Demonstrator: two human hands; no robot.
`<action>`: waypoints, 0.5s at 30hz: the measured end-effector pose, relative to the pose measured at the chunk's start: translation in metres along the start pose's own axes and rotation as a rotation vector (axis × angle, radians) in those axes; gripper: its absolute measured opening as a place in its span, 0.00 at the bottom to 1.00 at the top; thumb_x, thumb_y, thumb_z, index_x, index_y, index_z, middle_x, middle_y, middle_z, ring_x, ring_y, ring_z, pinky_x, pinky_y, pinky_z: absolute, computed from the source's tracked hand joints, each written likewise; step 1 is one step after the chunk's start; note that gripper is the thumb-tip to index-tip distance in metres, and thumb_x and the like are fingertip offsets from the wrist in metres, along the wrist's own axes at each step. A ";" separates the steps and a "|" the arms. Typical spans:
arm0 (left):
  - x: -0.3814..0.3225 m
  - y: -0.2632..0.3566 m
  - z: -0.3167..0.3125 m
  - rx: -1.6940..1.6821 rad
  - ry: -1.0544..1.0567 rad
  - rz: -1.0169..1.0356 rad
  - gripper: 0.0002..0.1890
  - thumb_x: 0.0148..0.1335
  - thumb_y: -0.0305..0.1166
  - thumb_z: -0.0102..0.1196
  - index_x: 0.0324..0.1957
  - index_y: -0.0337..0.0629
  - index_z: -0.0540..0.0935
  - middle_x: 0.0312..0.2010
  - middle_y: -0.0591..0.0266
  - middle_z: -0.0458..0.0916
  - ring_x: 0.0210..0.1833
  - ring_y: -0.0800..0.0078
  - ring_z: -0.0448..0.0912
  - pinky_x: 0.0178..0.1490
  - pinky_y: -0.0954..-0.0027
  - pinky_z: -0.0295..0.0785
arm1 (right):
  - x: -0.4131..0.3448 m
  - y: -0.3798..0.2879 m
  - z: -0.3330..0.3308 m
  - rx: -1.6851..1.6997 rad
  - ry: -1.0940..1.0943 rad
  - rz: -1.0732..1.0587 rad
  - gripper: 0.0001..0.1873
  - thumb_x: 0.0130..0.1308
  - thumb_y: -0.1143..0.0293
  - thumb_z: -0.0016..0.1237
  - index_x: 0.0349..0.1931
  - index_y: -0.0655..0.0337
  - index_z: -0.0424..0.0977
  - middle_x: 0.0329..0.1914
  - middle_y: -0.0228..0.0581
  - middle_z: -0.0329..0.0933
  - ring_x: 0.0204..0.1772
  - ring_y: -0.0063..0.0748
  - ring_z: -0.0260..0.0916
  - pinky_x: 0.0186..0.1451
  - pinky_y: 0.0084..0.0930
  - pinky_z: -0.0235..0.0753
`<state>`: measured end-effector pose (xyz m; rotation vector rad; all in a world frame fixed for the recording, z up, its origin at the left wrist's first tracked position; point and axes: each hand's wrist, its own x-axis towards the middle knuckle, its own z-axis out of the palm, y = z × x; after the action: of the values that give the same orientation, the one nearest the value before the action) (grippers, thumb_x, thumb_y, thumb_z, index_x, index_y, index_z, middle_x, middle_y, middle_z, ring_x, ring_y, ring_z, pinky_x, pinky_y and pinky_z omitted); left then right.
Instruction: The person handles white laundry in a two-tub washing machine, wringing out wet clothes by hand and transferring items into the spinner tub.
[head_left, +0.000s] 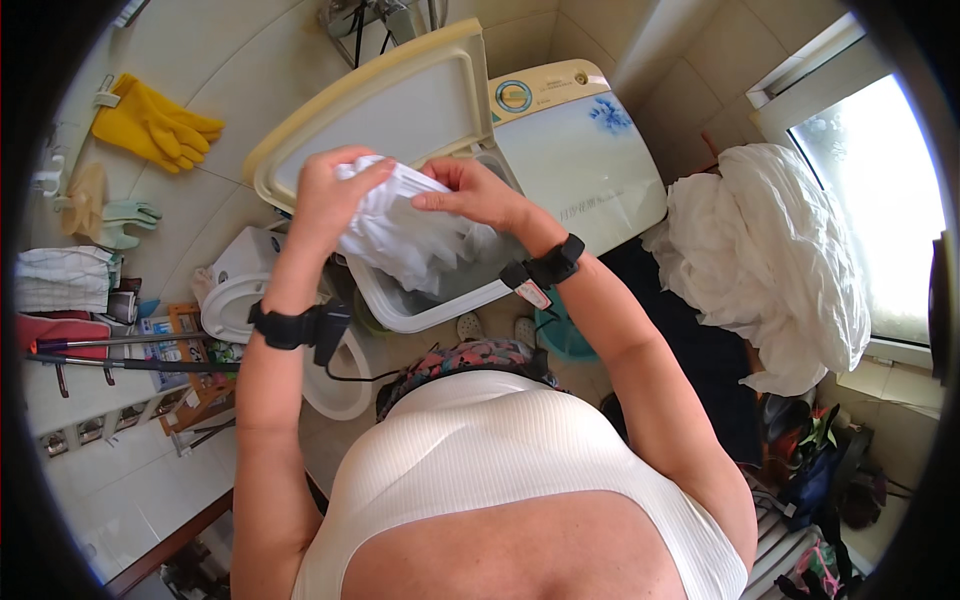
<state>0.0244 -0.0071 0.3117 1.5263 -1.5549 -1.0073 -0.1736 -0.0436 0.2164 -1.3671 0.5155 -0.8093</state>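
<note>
A white cloth item with a gathered band (405, 225) hangs between my hands over the open tub. My left hand (337, 187) grips its upper left part, thumb on top. At the band's right end is my right hand (469, 191), with thumb and fingers pinched on the edge. Below, the washing machine tub (412, 322) holds greyish water, partly hidden by the cloth. Its raised lid (375, 105) leans back behind my hands. To the right, the machine's other lid (581, 172) is down, beside a round dial (514, 96).
A heap of white fabric (757, 262) lies at the right by the window. Yellow rubber gloves (154, 124) hang on the left wall. A toilet (341, 375) stands at my left, and a teal basin (566, 337) sits on the floor. Shoes (787, 420) lie at the lower right.
</note>
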 end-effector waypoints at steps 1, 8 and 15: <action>-0.004 0.006 -0.009 -0.081 0.044 0.001 0.09 0.55 0.30 0.63 0.35 0.34 0.83 0.29 0.67 0.80 0.33 0.82 0.75 0.37 0.78 0.68 | -0.003 0.003 -0.001 -0.039 -0.056 0.068 0.12 0.63 0.61 0.57 0.35 0.60 0.73 0.27 0.17 0.68 0.31 0.09 0.60 0.31 0.12 0.58; -0.007 -0.001 -0.117 -0.321 0.367 0.045 0.10 0.58 0.28 0.60 0.41 0.34 0.81 0.36 0.62 0.81 0.39 0.77 0.78 0.46 0.78 0.69 | -0.031 0.030 -0.027 -0.082 -0.142 0.240 0.13 0.63 0.60 0.57 0.31 0.60 0.75 0.24 0.16 0.66 0.30 0.09 0.57 0.31 0.12 0.57; -0.011 -0.016 -0.094 -0.569 0.249 0.097 0.16 0.58 0.29 0.60 0.48 0.34 0.78 0.38 0.63 0.81 0.39 0.72 0.79 0.48 0.71 0.70 | -0.020 0.008 -0.026 -0.010 0.255 0.093 0.06 0.65 0.68 0.53 0.33 0.59 0.77 0.27 0.17 0.69 0.31 0.09 0.59 0.34 0.11 0.59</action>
<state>0.1162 -0.0001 0.3376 1.1145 -1.0385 -1.0448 -0.2039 -0.0455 0.2021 -1.2458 0.7774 -0.9112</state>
